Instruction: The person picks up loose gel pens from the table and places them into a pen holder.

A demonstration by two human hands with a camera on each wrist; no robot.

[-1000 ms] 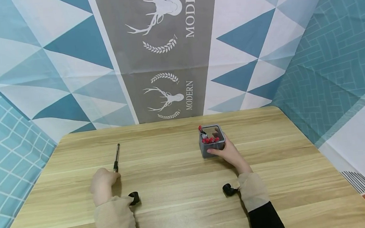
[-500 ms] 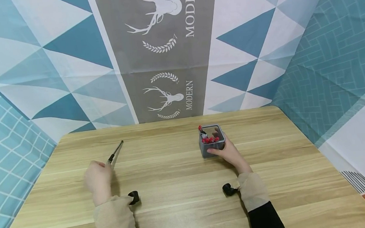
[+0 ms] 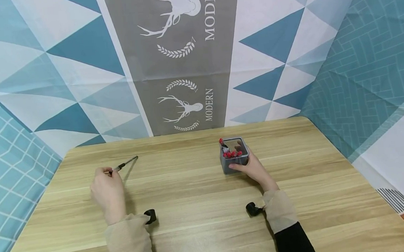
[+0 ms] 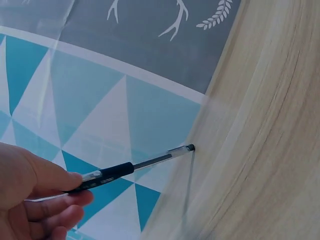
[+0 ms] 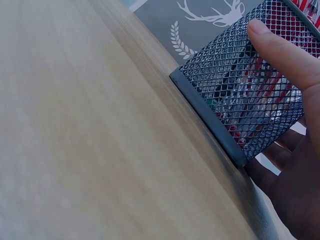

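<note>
My left hand pinches a pen by one end, thumb against fingers, over the left part of the table. In the left wrist view the pen has a clear barrel, a black grip and a dark tip that points away from the hand. My right hand grips a dark mesh pen holder, thumb on the near side and the other fingers behind it. Several red-ended pens stand in the holder. Through the mesh in the right wrist view, red and clear pen barrels show.
The wood-grain table runs back to a patterned cloth at its far edge. Blue tiled cloth hangs on the left side. A small black camera juts from the right wrist, another from the left.
My left hand has moved up and slightly left, lifting the pen. The pen has swung from nearly straight ahead to pointing right. My right hand and the pen holder stay put.
</note>
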